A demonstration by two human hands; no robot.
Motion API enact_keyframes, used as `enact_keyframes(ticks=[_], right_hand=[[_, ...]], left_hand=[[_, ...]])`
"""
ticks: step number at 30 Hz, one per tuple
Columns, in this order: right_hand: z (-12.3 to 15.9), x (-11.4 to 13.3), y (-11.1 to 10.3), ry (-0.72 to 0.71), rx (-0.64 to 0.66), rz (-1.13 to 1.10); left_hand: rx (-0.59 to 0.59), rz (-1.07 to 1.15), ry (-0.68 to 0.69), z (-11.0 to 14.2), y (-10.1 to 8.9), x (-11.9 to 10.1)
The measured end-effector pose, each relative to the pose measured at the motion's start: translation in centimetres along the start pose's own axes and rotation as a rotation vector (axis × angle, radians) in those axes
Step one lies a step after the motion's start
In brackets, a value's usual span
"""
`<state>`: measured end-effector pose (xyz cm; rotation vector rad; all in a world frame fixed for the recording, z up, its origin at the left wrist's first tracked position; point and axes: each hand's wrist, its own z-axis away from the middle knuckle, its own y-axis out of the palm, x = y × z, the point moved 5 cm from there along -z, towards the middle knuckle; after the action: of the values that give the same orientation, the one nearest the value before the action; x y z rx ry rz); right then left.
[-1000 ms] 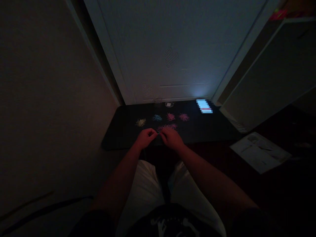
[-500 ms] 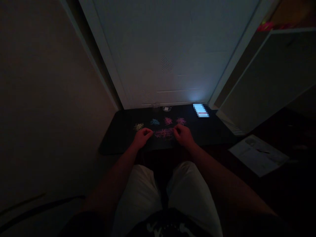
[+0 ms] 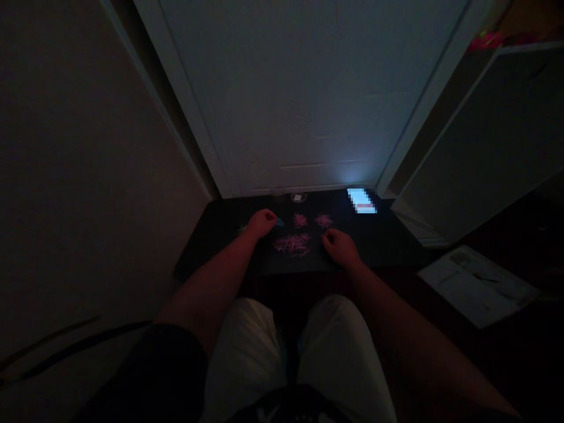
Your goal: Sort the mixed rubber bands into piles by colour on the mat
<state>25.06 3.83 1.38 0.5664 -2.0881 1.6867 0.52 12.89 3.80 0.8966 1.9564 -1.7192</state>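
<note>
Several small piles of thin coloured stick-like pieces lie on a dark low table [image 3: 220, 249]. My left hand [image 3: 261, 223] is over the blue pile [image 3: 279, 222] with its fingers pinched, covering part of it. Whatever those fingertips may hold is too small to make out. To the right of the large mixed pink and purple pile [image 3: 292, 243], my right hand [image 3: 340, 245] is closed, thumb against fingers; its contents cannot be seen. Behind are a pink pile [image 3: 300, 220] and a purple-pink pile [image 3: 324, 221]. The yellowish pile [image 3: 242, 228] is partly hidden by my left hand.
A lit phone [image 3: 362, 201] lies at the table's back right. Near the back edge sits a small round clear dish [image 3: 298, 198] with something white in it. A white panel [image 3: 291, 88] rises behind the table. A pale sheet [image 3: 478, 285] lies lower right. The room is dim.
My left hand has moved up and right from beside the mixed pile to the blue pile. My right hand has drawn slightly right and down, away from the mixed pile.
</note>
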Motion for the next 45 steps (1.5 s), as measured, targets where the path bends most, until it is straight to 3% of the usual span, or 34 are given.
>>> enact_keyframes(ticks=[7, 12, 16, 21, 27, 31, 36, 41, 45], right_hand=[[0.0, -0.3, 0.0, 0.001, -0.009, -0.039], [0.1, -0.2, -0.1, -0.025, 0.012, -0.039], [0.2, 0.0, 0.0, -0.064, 0.043, 0.005], [0.3, 0.3, 0.4, -0.162, 0.075, 0.037], [0.4, 0.9, 1.1, -0.180, 0.123, -0.094], [0.4, 2.0, 1.5, -0.195, 0.095, -0.126], [-0.1, 3.1, 2.0, -0.101, 0.076, -0.070], [-0.6, 4.3, 2.2, -0.093, 0.111, 0.006], [-1.0, 4.7, 2.2, -0.058, 0.171, -0.082]], left_hand=[[0.079, -0.172, 0.065, -1.6, 0.6, 0.6], [0.056, -0.243, 0.205, -1.5, -0.5, -1.1], [0.068, -0.229, 0.304, 0.1, -1.1, -2.4], [0.133, -0.145, 0.334, 4.5, -0.4, -2.0], [0.040, -0.046, 0.245, 8.2, 0.5, -0.5], [-0.027, -0.035, 0.183, 8.2, 0.6, 0.3], [0.010, -0.029, 0.167, 7.9, 0.9, 0.6], [0.024, 0.008, 0.166, 7.9, 1.2, 0.7], [0.026, 0.034, 0.171, 7.9, 1.2, 0.6]])
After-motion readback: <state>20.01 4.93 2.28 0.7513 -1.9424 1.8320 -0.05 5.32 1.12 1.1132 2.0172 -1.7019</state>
